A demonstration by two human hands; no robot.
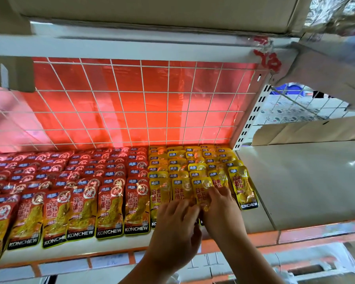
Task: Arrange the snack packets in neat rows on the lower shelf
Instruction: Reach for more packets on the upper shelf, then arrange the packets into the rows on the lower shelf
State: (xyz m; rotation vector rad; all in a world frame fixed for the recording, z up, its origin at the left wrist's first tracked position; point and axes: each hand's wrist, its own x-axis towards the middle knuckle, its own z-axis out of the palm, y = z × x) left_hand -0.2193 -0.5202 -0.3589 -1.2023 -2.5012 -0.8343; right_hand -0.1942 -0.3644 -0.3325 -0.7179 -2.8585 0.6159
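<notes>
White wire grid [146, 112] at rear of bay. Glossy red foil sheet [156, 101] directly behind grid, creased and reflective. White metal beam [131, 46] across top of bay, cardboard box [152, 9] resting above. Second cardboard piece [10, 72] at upper left, overlapping grid corner. Slotted white upright [249, 124] at right rear corner. Crumpled clear plastic with red print [268, 58] bunched at right end of beam. Glossy white shelf board [305, 181] in adjacent bay to the right. Torn cardboard sheet [307, 130] standing at its rear. Further wire grid [316, 107] behind that sheet, blue crate [289, 89] visible beyond. Orange price rail [264, 238] along front edge; paper labels [109, 261] below, print illegible.
</notes>
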